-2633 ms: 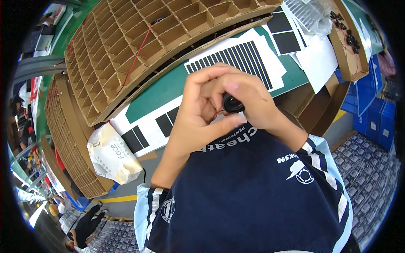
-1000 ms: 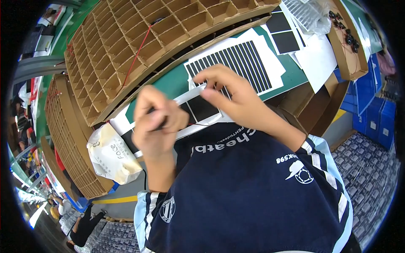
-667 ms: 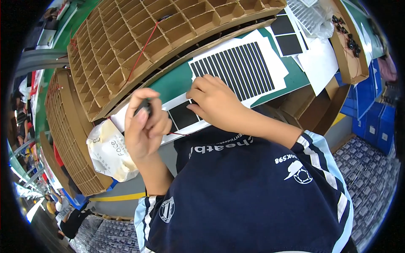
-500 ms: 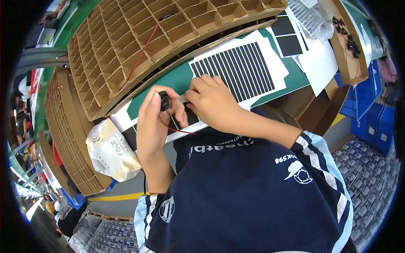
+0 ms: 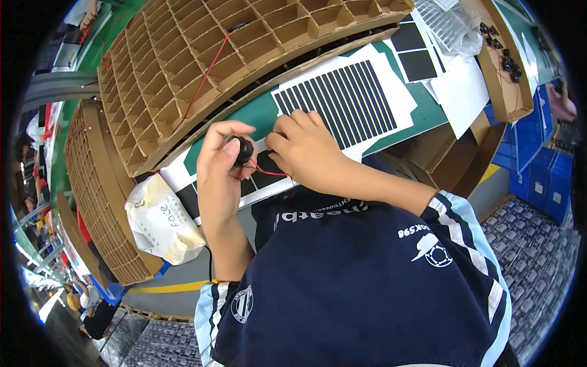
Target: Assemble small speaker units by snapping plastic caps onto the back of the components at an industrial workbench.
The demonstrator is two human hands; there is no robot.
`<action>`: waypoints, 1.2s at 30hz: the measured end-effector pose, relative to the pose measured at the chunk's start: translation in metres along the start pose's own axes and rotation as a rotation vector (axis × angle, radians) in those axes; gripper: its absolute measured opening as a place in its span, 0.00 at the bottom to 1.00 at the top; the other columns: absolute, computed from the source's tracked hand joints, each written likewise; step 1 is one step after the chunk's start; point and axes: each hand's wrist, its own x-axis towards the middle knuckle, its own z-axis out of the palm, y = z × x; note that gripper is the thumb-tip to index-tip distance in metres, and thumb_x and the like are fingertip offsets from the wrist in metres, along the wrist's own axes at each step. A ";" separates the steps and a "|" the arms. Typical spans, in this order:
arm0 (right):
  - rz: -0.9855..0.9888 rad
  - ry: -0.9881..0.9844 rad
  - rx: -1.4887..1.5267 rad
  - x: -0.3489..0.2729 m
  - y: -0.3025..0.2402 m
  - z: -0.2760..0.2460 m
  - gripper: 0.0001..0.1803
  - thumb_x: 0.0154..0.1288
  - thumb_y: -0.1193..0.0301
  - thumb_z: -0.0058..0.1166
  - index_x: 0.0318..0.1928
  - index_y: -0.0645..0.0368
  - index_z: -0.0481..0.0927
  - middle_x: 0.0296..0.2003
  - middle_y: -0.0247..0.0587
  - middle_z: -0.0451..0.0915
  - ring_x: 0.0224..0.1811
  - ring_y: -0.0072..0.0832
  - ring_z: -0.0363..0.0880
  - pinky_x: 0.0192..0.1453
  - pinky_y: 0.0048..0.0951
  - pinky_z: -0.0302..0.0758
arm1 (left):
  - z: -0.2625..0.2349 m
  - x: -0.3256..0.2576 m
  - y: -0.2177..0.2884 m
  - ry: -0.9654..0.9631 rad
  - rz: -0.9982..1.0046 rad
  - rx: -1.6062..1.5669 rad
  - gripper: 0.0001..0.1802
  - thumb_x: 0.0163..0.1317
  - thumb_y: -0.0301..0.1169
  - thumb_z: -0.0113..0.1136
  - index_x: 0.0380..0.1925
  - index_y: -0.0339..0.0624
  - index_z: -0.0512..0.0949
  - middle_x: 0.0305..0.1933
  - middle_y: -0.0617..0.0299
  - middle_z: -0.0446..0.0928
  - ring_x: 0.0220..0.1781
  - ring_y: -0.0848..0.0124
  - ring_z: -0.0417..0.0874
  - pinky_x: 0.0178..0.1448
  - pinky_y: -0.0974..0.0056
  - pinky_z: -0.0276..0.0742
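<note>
My left hand (image 5: 215, 174) is raised in front of me. Its thumb and fingers are closed round a small black cylindrical part (image 5: 243, 151). From that part a thin red wire (image 5: 273, 174) runs to the right, toward my other wrist. My right hand (image 5: 309, 147) is beside it, fingers curled and fingertips bent inward; what they pinch, if anything, is hidden. Just beyond the right hand lies a white sheet with parallel black strips (image 5: 361, 98). Below both hands a white sheet with black rectangles (image 5: 266, 181) is partly covered.
A large cardboard divider tray (image 5: 202, 67) spans the far side of the green table (image 5: 431, 110), a loose red wire across it. At left sit a white plastic bag (image 5: 162, 217) and another divider tray (image 5: 101, 196). A shallow box of black parts (image 5: 510, 92) stands at far right.
The black part has turned and shifted slightly right in my left hand, whose fingers have closed further round it. The red wire is higher. My right hand's fingers have moved slightly.
</note>
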 end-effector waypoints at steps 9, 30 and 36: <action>0.023 -0.042 0.066 0.003 0.000 -0.004 0.08 0.45 0.73 0.52 0.28 0.58 0.68 0.26 0.39 0.69 0.33 0.34 0.67 0.39 0.33 0.60 | -0.004 -0.006 0.002 -0.127 0.077 -0.143 0.16 0.60 0.38 0.46 0.42 0.42 0.58 0.26 0.49 0.69 0.14 0.77 0.61 0.19 0.76 0.60; 0.337 0.705 0.432 -0.023 0.097 -0.225 0.24 0.62 0.71 0.42 0.57 0.66 0.56 0.30 0.42 0.78 0.33 0.20 0.73 0.35 0.19 0.64 | 0.033 0.066 0.068 0.272 0.522 1.317 0.11 0.51 0.32 0.57 0.28 0.36 0.69 0.30 0.52 0.69 0.35 0.57 0.71 0.39 0.59 0.67; 0.576 1.051 0.429 -0.066 0.190 -0.282 0.39 0.57 0.69 0.52 0.62 0.64 0.44 0.55 0.54 0.62 0.53 0.31 0.67 0.54 0.25 0.64 | 0.029 0.091 0.073 0.115 0.427 1.351 0.09 0.54 0.30 0.53 0.26 0.35 0.67 0.28 0.50 0.68 0.34 0.54 0.71 0.38 0.57 0.66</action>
